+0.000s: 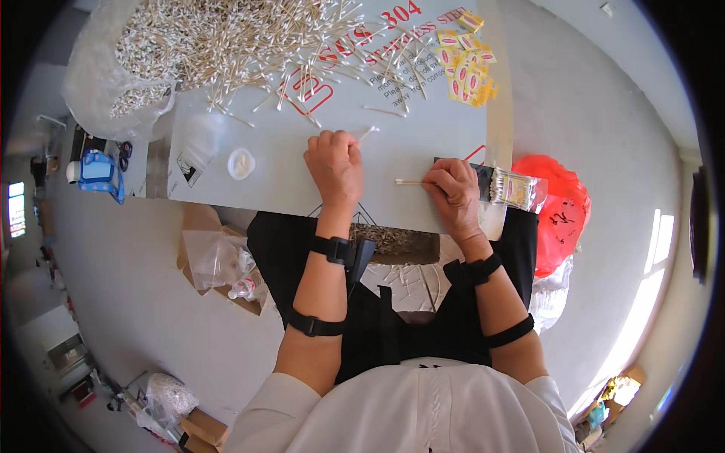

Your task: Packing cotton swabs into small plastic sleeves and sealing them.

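My left hand [333, 167] is closed above the metal-topped table, and a cotton swab [368, 134] pokes out past its thumb side. Fingers bent, my right hand [455, 190] pinches another cotton swab [408, 181], whose white tip points left. Beside the right hand lies a dark flat piece [484, 180], partly covered by that hand. A clear packet of cotton swabs [515, 189] with a yellow label rests at its right end, over the table's edge. Two loose swabs [385, 111] lie beyond my hands.
A large heap of cotton swabs [219, 41] spills from a clear plastic bag [83, 87]. Yellow labels [470, 72] lie at the far right. A small white dish [241, 164] stands left. A red bag [555, 211] hangs right; a cardboard box [200, 219] stands below the table.
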